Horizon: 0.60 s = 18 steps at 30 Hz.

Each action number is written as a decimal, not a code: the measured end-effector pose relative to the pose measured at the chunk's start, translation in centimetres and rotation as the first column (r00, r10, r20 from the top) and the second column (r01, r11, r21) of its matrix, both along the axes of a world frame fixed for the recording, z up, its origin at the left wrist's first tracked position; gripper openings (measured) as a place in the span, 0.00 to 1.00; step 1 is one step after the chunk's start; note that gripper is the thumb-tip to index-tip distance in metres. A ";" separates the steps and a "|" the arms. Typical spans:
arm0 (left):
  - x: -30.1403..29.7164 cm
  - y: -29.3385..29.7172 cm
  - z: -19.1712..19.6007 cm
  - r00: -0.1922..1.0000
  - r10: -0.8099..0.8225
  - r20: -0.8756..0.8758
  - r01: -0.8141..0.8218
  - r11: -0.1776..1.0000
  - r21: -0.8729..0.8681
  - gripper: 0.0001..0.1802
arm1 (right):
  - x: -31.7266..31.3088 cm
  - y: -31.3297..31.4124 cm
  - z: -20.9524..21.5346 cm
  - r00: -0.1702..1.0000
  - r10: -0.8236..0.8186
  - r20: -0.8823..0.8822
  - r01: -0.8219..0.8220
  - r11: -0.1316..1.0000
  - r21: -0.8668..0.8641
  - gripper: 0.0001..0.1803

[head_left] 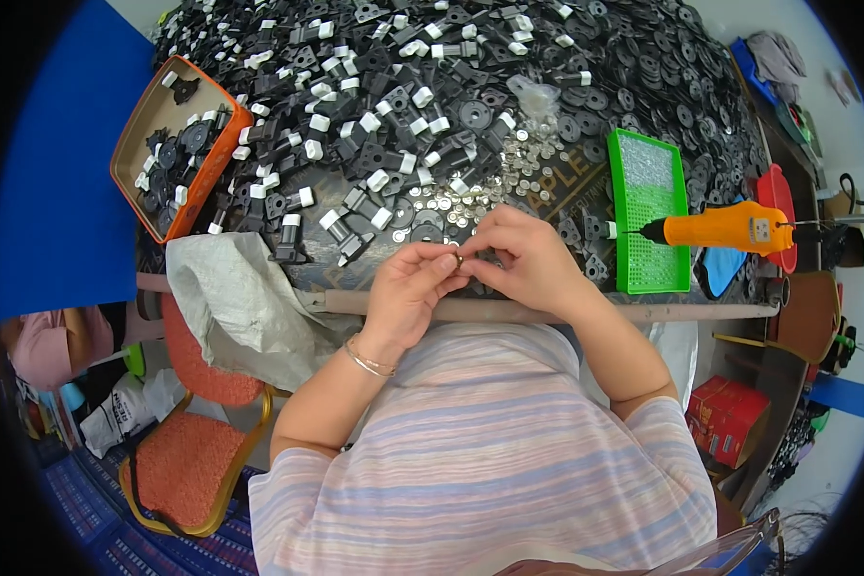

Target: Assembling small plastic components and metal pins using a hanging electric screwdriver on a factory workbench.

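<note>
1. Fingertips of both hands meet at the table's near edge, pinched together on a small dark part [458,258]; too small to tell its shape.
2. Left hand [408,293]: fingers curled, thumb and forefinger closed on the part from the left. Thin bracelet [367,362] on the wrist.
3. Right hand [528,257]: fingers bent over, closed on the same part from the right and above.
4. Far left: orange tray [136,142] tilted at the table corner, holding a few black and white pieces.
5. Below it: grey woven sack [245,302] draped over the table edge, just left of the left hand.
6. Centre: big heap of black plastic parts with white caps [374,106] covers the table; a patch of small silver discs [509,163] lies just beyond the hands.
7. Right: green perforated tray [648,206], well apart from the right hand.
8. Orange electric screwdriver [730,228] hangs level, tip over the green tray.
9. Far right: red bowl [776,192] behind the screwdriver.
</note>
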<state>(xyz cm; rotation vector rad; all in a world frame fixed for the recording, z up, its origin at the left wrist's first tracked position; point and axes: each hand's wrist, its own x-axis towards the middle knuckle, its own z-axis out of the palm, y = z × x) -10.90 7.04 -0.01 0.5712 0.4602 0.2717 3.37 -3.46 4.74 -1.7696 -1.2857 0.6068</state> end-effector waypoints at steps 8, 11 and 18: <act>-0.3 0.0 -0.4 1.000 0.016 0.015 -0.015 1.000 -0.012 0.06 | -0.4 0.3 0.2 0.999 -0.005 -0.034 0.005 1.000 -0.015 0.07; -0.5 0.0 -0.5 1.000 0.011 0.005 -0.011 1.000 0.017 0.06 | -0.2 0.3 -0.2 0.994 -0.008 -0.113 0.006 1.000 -0.011 0.07; -1.1 1.0 -0.6 0.992 0.107 -0.071 -0.093 0.980 0.177 0.06 | 1.1 -0.2 -1.2 0.985 0.158 0.074 -0.142 0.972 -0.188 0.03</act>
